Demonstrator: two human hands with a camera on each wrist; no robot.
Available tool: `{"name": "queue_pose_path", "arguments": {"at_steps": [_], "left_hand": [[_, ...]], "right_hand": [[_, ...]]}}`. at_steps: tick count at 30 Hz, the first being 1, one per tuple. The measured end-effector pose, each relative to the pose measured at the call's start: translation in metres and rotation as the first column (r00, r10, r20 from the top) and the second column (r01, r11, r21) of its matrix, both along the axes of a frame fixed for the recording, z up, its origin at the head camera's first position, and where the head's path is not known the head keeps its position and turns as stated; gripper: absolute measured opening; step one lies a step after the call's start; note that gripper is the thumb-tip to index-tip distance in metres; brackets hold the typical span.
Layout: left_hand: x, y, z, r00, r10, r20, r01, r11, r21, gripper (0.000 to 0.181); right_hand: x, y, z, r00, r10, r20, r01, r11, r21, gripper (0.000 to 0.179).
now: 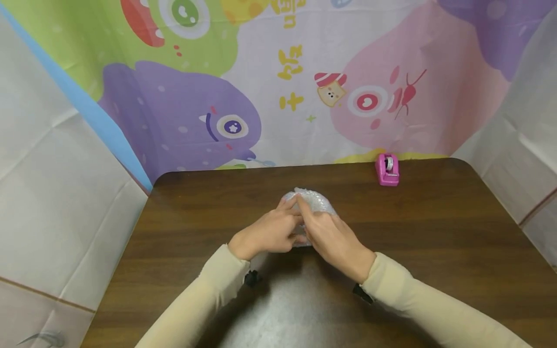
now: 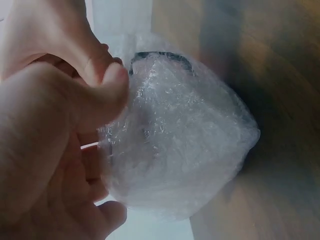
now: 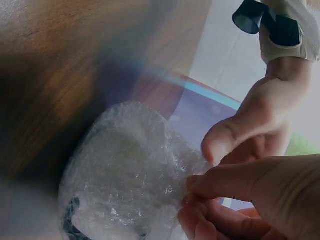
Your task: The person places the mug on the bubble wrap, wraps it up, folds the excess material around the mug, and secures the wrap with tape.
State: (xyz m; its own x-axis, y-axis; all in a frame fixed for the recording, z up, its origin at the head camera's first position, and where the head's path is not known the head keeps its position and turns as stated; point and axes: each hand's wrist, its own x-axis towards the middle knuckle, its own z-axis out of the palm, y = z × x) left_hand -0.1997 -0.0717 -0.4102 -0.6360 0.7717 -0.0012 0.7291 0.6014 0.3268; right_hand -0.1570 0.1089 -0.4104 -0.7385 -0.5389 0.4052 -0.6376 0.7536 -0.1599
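Observation:
A bundle in clear bubble wrap stands on the brown table, between both hands. Through the layers of plastic in the left wrist view a dark band shows, while the wrapped object itself is obscured. My left hand grips the bundle's near top, with its thumb against the wrap and its other fingers spread down the side. From the other side my right hand pinches the wrap's upper edge between thumb and fingers. The fingertips of both hands meet at the top of the bundle.
A pink tape dispenser with a roll in it sits at the table's back right edge. Behind the wooden table hangs a cartoon-printed curtain. Pale wall panels rise on the left and right.

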Motion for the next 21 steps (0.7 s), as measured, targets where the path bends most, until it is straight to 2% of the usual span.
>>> {"name": "queue_pose_path", "arguments": {"at_steps": [5, 9, 15, 18, 21], "left_hand": [[0.0, 0.002, 0.0, 0.996, -0.009, -0.093, 0.007, 1.0, -0.019, 0.016], [0.001, 0.003, -0.002, 0.988, -0.001, -0.156, -0.003, 1.0, -0.028, 0.015], [0.003, 0.003, -0.004, 0.97, 0.018, -0.24, -0.027, 0.999, -0.032, 0.018], [0.003, 0.003, -0.004, 0.961, 0.014, -0.278, -0.021, 1.0, -0.022, 0.015], [0.002, 0.004, -0.005, 0.955, 0.001, -0.295, -0.004, 1.0, -0.011, 0.019]], "right_hand": [[0.0, 0.0, -0.001, 1.0, 0.001, -0.022, -0.001, 1.0, -0.008, 0.056], [0.001, 0.003, -0.003, 1.0, -0.001, -0.002, 0.001, 0.999, -0.038, 0.048], [0.003, 0.007, 0.005, 0.992, -0.01, 0.129, 0.018, 0.998, -0.064, 0.029], [0.005, 0.008, 0.012, 0.98, -0.044, 0.193, 0.057, 0.996, -0.062, 0.019], [0.01, 0.007, 0.016, 0.973, -0.093, 0.213, 0.104, 0.994, -0.039, 0.014]]}}
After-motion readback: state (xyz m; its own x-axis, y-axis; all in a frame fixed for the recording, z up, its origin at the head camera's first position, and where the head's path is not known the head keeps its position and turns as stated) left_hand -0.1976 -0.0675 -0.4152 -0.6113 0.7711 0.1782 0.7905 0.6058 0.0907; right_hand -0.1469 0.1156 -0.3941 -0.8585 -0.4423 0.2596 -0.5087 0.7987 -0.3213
